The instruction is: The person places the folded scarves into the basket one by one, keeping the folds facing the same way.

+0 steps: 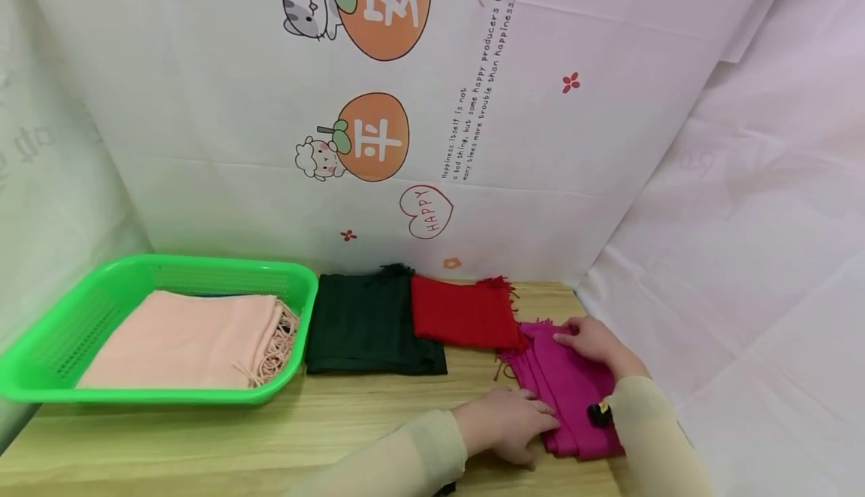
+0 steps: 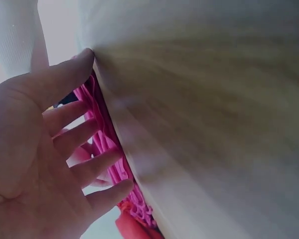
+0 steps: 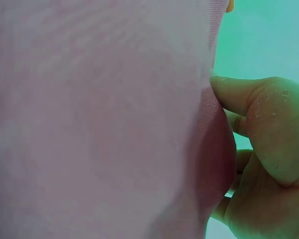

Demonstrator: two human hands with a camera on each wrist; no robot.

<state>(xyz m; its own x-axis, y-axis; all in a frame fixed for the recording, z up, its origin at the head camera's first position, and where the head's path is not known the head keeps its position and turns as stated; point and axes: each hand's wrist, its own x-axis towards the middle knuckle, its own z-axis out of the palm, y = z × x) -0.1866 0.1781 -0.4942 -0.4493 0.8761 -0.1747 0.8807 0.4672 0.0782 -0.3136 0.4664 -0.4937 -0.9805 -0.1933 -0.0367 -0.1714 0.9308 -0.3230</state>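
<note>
A folded magenta fringed scarf lies at the right of the table. My left hand is at its near left edge, fingers extended and spread. In the left wrist view, these fingertips lie along the layered edge of the scarf. My right hand rests at the scarf's far right corner. In the right wrist view, its thumb touches the cloth, apart from the other fingers, whose tips are hidden behind a raised bulge of cloth.
A folded red scarf adjoins the magenta one and overlaps a dark green scarf. At the left, a green plastic basket holds a folded pale pink scarf. White printed cloth walls the wooden table.
</note>
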